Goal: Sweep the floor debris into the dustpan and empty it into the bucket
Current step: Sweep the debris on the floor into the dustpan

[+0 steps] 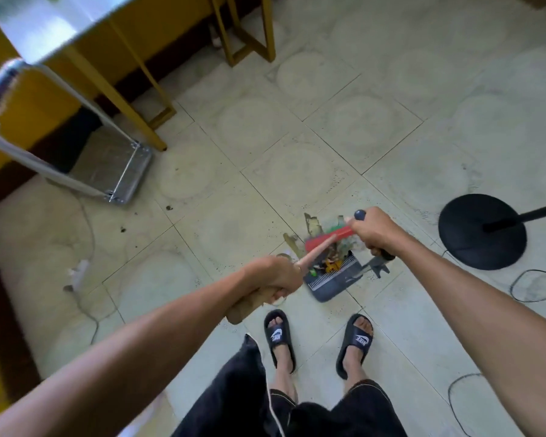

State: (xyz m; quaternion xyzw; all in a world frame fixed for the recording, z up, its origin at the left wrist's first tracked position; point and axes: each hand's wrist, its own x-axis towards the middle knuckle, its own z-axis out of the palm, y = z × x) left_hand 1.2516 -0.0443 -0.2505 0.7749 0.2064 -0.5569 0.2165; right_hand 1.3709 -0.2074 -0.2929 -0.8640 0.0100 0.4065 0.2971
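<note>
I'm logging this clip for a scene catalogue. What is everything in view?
dustpan: one, dark blue-grey, on floor ahead of feet
broom: one, red head, pale handle, over dustpan
debris: one mixed pile, at dustpan mouth
fan base: one, black, right
cart: one, silver, left
table legs: yellow, top
cables: black, right floor
sandals: two, black
left hand: closed on broom handle
right hand: closed on dustpan handle

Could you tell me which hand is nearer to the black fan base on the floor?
Right. The right hand grips the dustpan handle, just left of the fan base; the left hand, on the broom handle, is farther left.
</note>
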